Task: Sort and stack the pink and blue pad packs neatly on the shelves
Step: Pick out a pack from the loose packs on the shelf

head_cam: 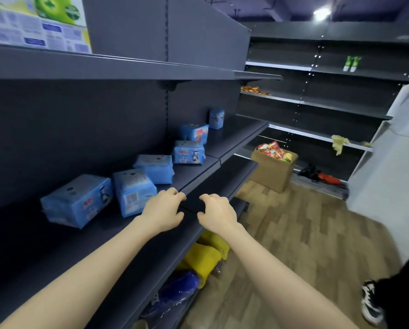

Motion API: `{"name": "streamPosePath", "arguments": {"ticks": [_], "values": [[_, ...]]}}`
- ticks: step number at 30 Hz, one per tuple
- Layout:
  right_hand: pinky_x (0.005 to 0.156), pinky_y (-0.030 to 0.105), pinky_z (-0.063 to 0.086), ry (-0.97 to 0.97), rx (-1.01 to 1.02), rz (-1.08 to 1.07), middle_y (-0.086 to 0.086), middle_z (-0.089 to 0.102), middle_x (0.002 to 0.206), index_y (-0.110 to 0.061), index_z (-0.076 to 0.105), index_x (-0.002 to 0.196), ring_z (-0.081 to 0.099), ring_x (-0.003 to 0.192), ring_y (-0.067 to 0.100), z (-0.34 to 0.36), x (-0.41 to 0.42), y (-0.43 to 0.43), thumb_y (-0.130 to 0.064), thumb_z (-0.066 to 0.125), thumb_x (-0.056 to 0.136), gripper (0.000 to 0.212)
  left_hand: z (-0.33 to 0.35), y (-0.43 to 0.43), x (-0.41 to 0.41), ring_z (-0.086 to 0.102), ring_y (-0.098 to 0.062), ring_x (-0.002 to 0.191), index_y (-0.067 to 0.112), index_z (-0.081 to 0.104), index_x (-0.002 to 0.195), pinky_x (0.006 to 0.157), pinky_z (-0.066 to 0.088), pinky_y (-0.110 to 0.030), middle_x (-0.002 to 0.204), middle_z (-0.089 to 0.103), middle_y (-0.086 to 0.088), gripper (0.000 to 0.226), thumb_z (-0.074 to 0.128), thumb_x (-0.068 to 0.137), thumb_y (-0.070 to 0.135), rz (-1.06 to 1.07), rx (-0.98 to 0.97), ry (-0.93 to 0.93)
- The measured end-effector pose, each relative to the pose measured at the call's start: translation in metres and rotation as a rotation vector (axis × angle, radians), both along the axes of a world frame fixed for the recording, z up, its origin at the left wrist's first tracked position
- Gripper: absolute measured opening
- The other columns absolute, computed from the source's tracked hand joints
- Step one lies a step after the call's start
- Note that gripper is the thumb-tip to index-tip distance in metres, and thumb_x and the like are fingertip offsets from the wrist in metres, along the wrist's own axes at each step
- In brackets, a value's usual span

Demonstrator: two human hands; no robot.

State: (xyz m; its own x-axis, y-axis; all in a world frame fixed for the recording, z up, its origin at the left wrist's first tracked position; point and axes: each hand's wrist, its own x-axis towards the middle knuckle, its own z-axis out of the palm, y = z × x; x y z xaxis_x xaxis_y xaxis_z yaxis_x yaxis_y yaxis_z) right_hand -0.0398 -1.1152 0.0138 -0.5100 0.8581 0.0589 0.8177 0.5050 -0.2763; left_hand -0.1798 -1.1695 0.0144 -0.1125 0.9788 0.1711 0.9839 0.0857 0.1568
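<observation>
- My left hand (pixel 164 210) hovers at the front edge of the shelf (pixel 56 245), fingers loosely curled, grasping nothing.
- My right hand (pixel 216 213) is just beside it over the shelf lip, same loose curl, nothing in it. There is a small gap between the two hands.
- Six blue packs (pixel 154 168) lie on that shelf, unstacked, in a ragged line from near left to far right.
- The nearest pack (pixel 76 200) lies skewed at the left.
- The second pack (pixel 134 192) is just beside it and close to my left hand. Can't tell if they touch.
- The farthest pack (pixel 216 118) stands upright near the back panel.
- The top shelf (pixel 103 65) holds a green and white box (pixel 32 22) at far left.
- Yellow bags (pixel 205 257) and a dark blue bag (pixel 175 290) sit below my hands, under the shelf.
- A carton (pixel 273 172) of snack packets stands on the wood floor at the aisle end.
- Someone's black and white shoe (pixel 370 302) is at the lower right.
</observation>
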Motion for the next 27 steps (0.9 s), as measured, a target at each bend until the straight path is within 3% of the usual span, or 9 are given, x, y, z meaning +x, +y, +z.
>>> {"name": "streamPosePath", "arguments": {"ticks": [7, 20, 27], "values": [[0.097, 0.044, 0.045, -0.01, 0.003, -0.121, 0.008, 0.047, 0.138, -0.018, 0.039, 0.14, 0.041, 0.126, 0.032, -0.001, 0.015, 0.068, -0.025, 0.05, 0.092, 0.05, -0.001, 0.087, 0.014, 0.043, -0.022, 0.122, 0.024, 0.042, 0.136, 0.091, 0.046, -0.036, 0.137, 0.042, -0.001, 0.048, 0.052, 0.09, 0.03, -0.115, -0.014, 0.018], [0.093, 0.041, 0.046, -0.014, 0.036, -0.212, 0.009, 0.049, 0.134, -0.017, 0.042, 0.137, 0.043, 0.124, 0.032, 0.014, -0.002, 0.211, -0.024, 0.05, 0.091, 0.047, 0.016, 0.248, -0.002, 0.048, -0.024, 0.115, 0.019, 0.046, 0.13, 0.082, 0.046, -0.036, 0.129, 0.046, -0.004, 0.043, 0.052, 0.089, 0.029, -0.163, 0.019, -0.016], [0.092, 0.042, 0.048, 0.017, 0.018, -0.237, 0.008, 0.049, 0.135, -0.017, 0.042, 0.136, 0.044, 0.123, 0.031, 0.008, -0.001, 0.256, -0.022, 0.05, 0.09, 0.047, 0.01, 0.3, -0.01, 0.049, -0.023, 0.114, 0.019, 0.047, 0.13, 0.084, 0.048, -0.036, 0.13, 0.047, -0.002, 0.042, 0.052, 0.089, 0.028, -0.166, 0.004, -0.036]]}}
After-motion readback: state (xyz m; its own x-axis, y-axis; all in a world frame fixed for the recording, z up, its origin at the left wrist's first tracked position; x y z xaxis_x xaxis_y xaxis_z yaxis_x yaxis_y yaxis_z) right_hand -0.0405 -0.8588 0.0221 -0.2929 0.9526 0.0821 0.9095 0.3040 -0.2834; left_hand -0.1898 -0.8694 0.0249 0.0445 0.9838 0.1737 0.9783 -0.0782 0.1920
